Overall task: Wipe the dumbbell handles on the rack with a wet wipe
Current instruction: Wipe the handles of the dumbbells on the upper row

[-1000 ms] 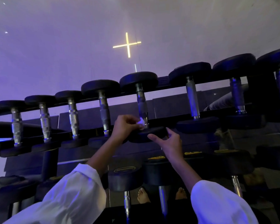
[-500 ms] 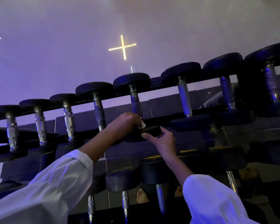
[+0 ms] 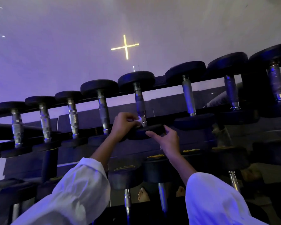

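Chrome handles (image 3: 103, 111) flank, seemingly clear of, hands (image 3: 122, 125).

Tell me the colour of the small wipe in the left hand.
White wet wipe, seen in the head view.

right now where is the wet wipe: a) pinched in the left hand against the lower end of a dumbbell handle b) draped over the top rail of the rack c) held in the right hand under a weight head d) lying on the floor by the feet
a: the white wet wipe sits bunched in the left hand, pressed to the lower end of the dumbbell handle; the right hand holds no wipe.
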Available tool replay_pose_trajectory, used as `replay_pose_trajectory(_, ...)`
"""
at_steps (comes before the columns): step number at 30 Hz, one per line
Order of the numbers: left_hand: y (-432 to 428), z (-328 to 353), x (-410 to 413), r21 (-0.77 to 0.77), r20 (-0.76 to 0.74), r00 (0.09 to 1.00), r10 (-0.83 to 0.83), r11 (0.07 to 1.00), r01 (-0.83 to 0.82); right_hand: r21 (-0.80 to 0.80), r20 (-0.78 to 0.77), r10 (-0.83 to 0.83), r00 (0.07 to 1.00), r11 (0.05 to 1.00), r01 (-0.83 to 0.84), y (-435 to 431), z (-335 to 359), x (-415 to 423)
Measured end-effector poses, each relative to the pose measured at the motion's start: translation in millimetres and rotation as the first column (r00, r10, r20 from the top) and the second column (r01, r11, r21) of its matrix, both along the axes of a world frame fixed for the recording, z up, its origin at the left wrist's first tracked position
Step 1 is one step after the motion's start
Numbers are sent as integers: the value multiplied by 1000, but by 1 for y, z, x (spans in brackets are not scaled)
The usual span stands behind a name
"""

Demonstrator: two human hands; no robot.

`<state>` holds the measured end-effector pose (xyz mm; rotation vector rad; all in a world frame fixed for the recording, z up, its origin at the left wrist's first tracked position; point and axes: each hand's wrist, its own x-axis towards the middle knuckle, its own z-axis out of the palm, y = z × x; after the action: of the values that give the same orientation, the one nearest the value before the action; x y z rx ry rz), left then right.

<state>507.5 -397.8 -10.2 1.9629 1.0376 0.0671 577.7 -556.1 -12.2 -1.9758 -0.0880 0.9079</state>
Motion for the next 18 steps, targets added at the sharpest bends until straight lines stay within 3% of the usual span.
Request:
replay_pose_trajectory(1, 6, -1, 7, -60, 69, 988, 137, 989, -133, -2, 5, 3, 1000, 1000, -3, 0, 0, -1)
replay_pose_trajectory(3, 19, 4, 28, -105, 275, 877, 394, 919, -380, -3, 7, 11, 1000, 1000, -11, 0, -3, -2)
replay_pose_trajectory(4, 22, 7, 41, -82, 353, 829, 434, 897, -434, -2, -1, 10, 1000, 1000, -10, 0, -2, -1)
replay_pose_trajectory(7, 15, 9, 68, 21, 388, 833, 394, 900, -436, -16, -20, 18, 1000, 1000, -18, 1, 4, 2)
replay_pose_trajectory(10, 14, -4, 77, -108, 407, 743, 532, 835, -539, 0, -34, 13, 999, 1000, -13, -1, -3, 4)
replay_pose_trajectory(12, 25, -11, 78, -438, 337, 599, 726, 685, -583, 0, -26, 13, 1000, 1000, -13, 0, -6, 4)
replay_pose_trajectory(14, 33, -18, 80, -762, 164, 511, 844, 437, -477, -4, -26, 7, 1000, 1000, -7, -1, -9, 5)
replay_pose_trajectory(16, 32, -18, 81, -894, 71, 479, 875, 269, -359, -4, -23, 4, 1000, 1000, -4, -1, -9, 4)
replay_pose_trajectory(18, 28, -18, 86, -891, 70, 403, 912, 239, -387, -9, -19, 4, 1000, 1000, -4, 0, -8, 4)
